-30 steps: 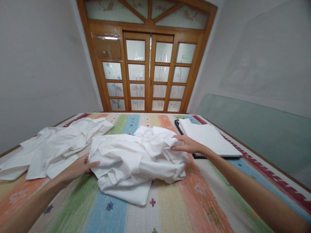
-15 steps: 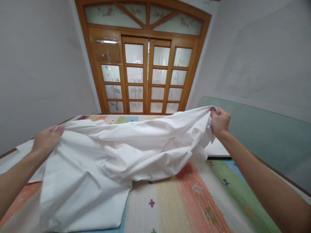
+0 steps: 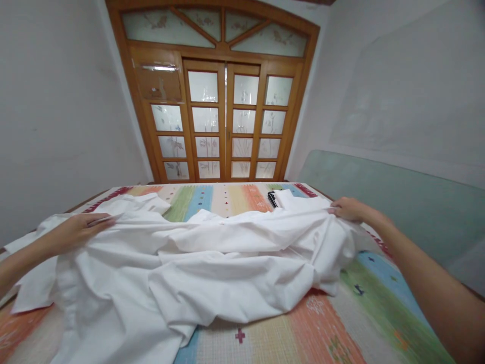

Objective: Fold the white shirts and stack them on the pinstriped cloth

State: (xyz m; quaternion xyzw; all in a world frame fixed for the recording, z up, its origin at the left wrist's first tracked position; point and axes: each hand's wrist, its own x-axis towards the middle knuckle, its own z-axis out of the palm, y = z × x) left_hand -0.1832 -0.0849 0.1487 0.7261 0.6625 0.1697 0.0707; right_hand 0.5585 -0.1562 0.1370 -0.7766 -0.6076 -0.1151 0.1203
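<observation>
A wide, creased white shirt point(image 3: 227, 273) is stretched between my two hands, low over the bed, its lower folds spreading across the cover. My left hand point(image 3: 85, 230) pinches its upper edge on the left side, fingers closed on the fabric. On the right, my right hand point(image 3: 346, 209) grips the opposite end of that edge between thumb and fingers. Much of the shirt is bunched, so its full outline is hidden. Further white cloth point(image 3: 132, 203) lies behind and beside my left hand.
A multicoloured striped cover point(image 3: 265, 341) lies over the bed. Toward the back right sit a white folded item point(image 3: 295, 200) and a small black-and-white object point(image 3: 272, 199). A pale green headboard-like panel point(image 3: 397, 202) runs along the right wall. Wooden glazed doors point(image 3: 223, 121) stand beyond.
Both hands have lowered with the shirt, the right one more, and its fabric now spreads wider over the bed. The items at the back right have come into fuller view.
</observation>
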